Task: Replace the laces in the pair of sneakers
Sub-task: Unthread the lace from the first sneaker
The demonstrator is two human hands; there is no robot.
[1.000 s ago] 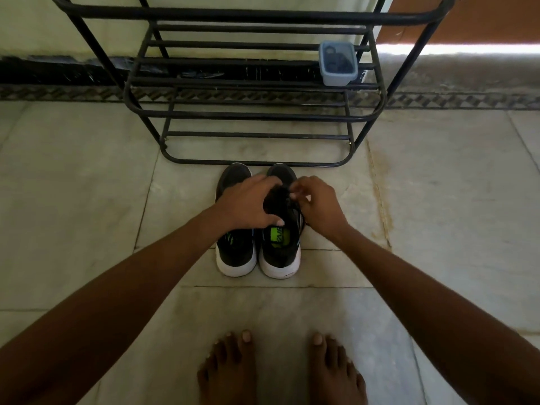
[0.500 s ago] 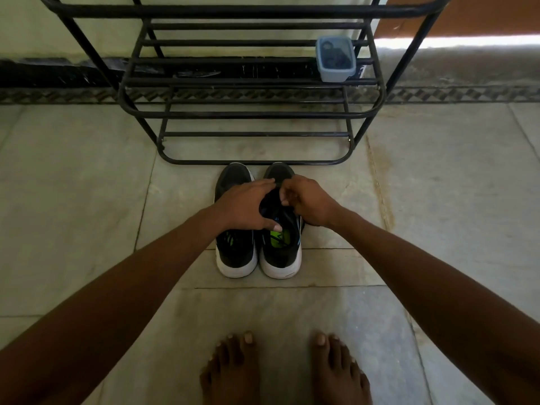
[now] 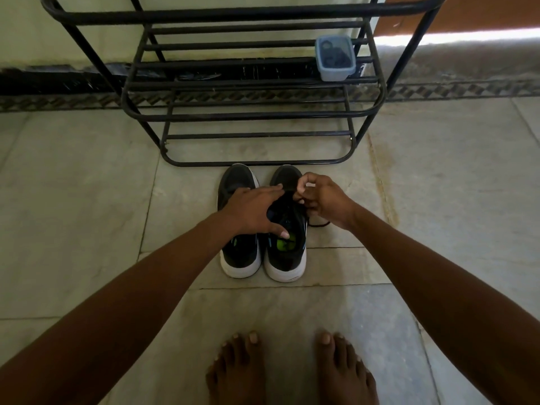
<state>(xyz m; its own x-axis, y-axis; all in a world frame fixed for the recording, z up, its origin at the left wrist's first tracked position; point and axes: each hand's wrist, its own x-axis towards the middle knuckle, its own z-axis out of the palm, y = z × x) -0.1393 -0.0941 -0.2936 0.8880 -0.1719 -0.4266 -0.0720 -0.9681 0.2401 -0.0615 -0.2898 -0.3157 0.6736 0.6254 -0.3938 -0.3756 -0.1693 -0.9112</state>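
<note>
Two black sneakers with white soles stand side by side on the tiled floor, heels toward the person, toes almost touching the bottom bar of a black metal shoe rack. The left sneaker and the right sneaker sit just beside each other, a thin gap between their soles.

The left hand lies across both shoes, fingers fairly straight and spread over the right sneaker's tongue, thumb resting at the edge of its opening where a green insole shows. The right hand hovers over the front of the right sneaker with fingers curled, pinching a black lace near the eyelets; a loop of that lace trails onto the floor at the shoe's outer edge, under the wrist.

Bare floor spreads wide to the left and right of the pair, and between the heels and the person's bare feet near the lower edge. Ahead, room is tight: the rack's low bar closes off the toes. A small blue-grey lidded box sits at the right end of a rack shelf, well apart from the hands
</note>
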